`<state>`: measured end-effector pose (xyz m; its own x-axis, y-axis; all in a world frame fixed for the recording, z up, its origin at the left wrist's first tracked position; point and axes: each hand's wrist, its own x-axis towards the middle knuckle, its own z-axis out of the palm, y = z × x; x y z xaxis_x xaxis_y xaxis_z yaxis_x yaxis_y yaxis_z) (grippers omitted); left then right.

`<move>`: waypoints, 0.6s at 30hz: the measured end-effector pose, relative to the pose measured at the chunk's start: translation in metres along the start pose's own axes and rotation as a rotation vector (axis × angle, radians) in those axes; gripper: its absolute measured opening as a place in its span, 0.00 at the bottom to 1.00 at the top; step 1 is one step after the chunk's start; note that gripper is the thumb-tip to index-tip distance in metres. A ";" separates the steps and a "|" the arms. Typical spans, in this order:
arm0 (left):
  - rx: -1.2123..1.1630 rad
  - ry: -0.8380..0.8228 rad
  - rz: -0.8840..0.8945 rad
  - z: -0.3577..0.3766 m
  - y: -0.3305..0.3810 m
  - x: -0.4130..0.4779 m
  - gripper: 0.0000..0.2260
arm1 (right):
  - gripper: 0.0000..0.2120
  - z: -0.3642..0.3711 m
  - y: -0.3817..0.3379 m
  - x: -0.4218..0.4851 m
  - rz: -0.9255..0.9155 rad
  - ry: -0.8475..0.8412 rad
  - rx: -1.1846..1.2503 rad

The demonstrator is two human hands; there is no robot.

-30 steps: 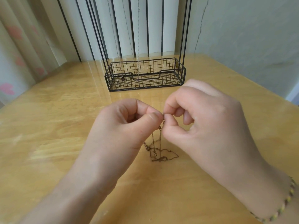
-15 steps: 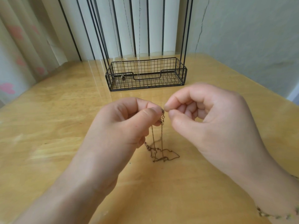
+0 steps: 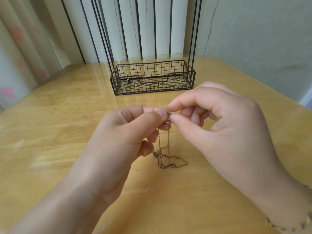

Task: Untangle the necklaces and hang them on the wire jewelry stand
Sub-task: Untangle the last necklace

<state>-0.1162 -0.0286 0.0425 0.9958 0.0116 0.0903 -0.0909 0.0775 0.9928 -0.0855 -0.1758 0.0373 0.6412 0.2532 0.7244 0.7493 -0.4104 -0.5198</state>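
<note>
Your left hand [image 3: 130,130] and right hand [image 3: 217,130] both pinched the top of the necklace [image 3: 160,155], probably at its clasp, so it hung straight down between them to a tangle on the worktop [image 3: 50,119]. The wire jewelry stand [image 3: 152,78] stood straight ahead, nearer your right hand, with a curtain [image 3: 22,48] to the left and a wall [image 3: 253,39] behind.

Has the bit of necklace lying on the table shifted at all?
No. The necklace slack lies at the same spot in front of the wire basket.

One left hand [image 3: 128,132], one right hand [image 3: 219,130], one wire jewelry stand [image 3: 152,91], one chain tangle [image 3: 159,155], one bracelet [image 3: 272,223].
</note>
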 end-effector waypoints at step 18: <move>-0.013 -0.007 -0.058 0.002 0.000 -0.001 0.04 | 0.04 0.002 0.000 0.000 -0.080 -0.006 -0.327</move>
<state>-0.1170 -0.0304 0.0422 0.9994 -0.0002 0.0336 -0.0334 0.0910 0.9953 -0.0850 -0.1743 0.0367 0.5841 0.3009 0.7538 0.7051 -0.6482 -0.2876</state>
